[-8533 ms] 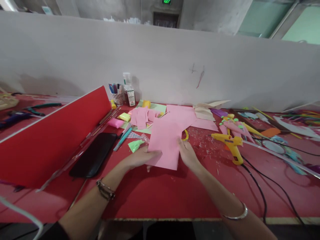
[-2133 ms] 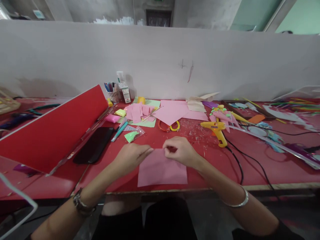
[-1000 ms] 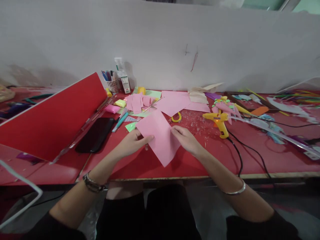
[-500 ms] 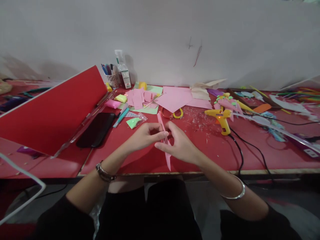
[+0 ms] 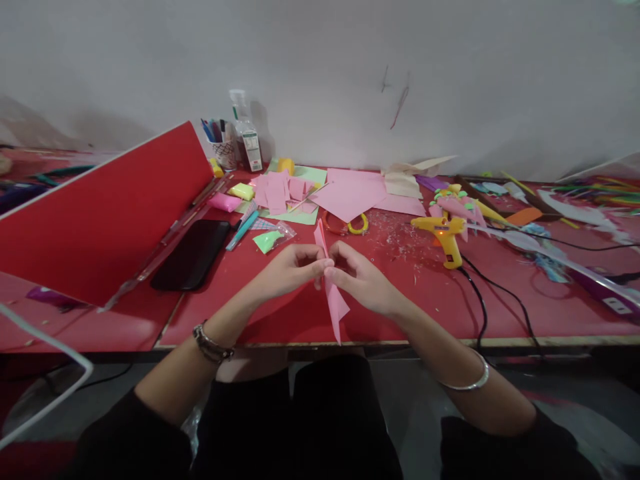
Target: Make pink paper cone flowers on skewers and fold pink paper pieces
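My left hand and my right hand meet above the red table, both pinching one pink paper sheet. The sheet is folded almost edge-on to me, with one tip rising past my fingers and the other pointing down toward the table's front edge. A bracelet sits on each wrist.
A yellow glue gun with a black cord lies to the right. Pink paper pieces, scissors with yellow handles, a black phone, a pen cup and a red board lie behind and to the left.
The pink sheet lay flat on the table, was lifted and turned between both hands, and is now folded nearly closed and held upright by both pinches.
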Motion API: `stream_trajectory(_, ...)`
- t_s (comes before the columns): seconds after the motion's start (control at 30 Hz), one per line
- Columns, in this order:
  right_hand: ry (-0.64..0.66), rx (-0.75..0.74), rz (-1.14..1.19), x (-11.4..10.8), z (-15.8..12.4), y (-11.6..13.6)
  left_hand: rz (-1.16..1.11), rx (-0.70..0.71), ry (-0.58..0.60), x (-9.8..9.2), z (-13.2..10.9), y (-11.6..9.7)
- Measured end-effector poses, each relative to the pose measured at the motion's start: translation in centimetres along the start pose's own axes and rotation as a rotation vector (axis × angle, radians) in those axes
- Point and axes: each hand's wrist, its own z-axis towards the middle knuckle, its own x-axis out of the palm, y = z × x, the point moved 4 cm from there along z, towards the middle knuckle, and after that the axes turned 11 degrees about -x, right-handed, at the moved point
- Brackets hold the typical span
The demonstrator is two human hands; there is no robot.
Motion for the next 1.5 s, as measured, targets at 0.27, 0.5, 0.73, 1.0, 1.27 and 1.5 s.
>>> stream_trajectory(0.27, -0.015, -0.013, 0.076, -0.4, -0.3, -0.3, -0.068, 0.009, 0.034, 0.3, 0.1, -0.5)
stream_trajectory(0.5, -0.011, -0.066, 0.112, -0.2, 0.1, -0.5, -0.035, 0.043, 0.083, 0.1, -0.1, -0.8)
stream_trajectory(0.73, -0.027, -0.136, 0.055, 0.0, 0.4, -0.3, 0.004, 0.034, 0.021, -0.2, -0.2, -0.7)
stream_trajectory(1.0, 0.028, -0.113, -0.048, -0.8, 0.5, 0.5, 0.051, 0.032, 0.001, -0.4, -0.3, -0.7)
stream_trajectory(1.27, -0.234, 0.134, -0.333, -4.5, -0.5, -0.5, 0.019, -0.042, -0.488, -4.4, -1.8, 0.4)
stream_trajectory(1.5, -0.099, 0.361, -0.348, -5.8, -1.8, -2.9, 0.73, -0.387, -0.441, -5.3, -3.3, 3.2)
